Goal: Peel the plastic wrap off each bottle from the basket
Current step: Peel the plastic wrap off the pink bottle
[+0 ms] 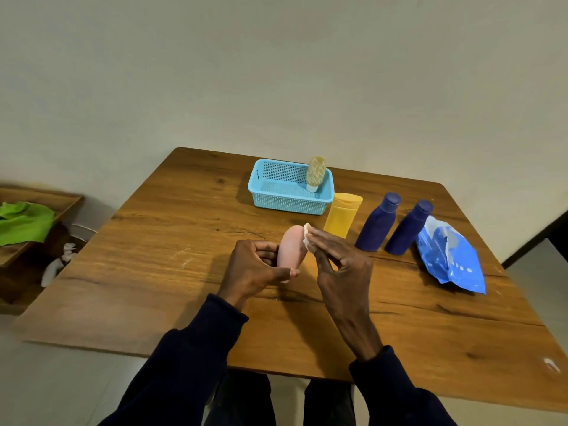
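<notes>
Over the worktop (172,272), the left hand (255,269) grips the pink bottle (292,245) steady — right hand (341,265) fingers (319,238) pinch the white wrap (307,238), likely to peel.

Table (153,287): basket (289,205), bottles (377,229), perhaps wipes pack (451,262)

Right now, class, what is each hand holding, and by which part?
The left hand grips the pink bottle around its lower half. The right hand pinches a white scrap of wrap at the bottle's upper end.
</notes>
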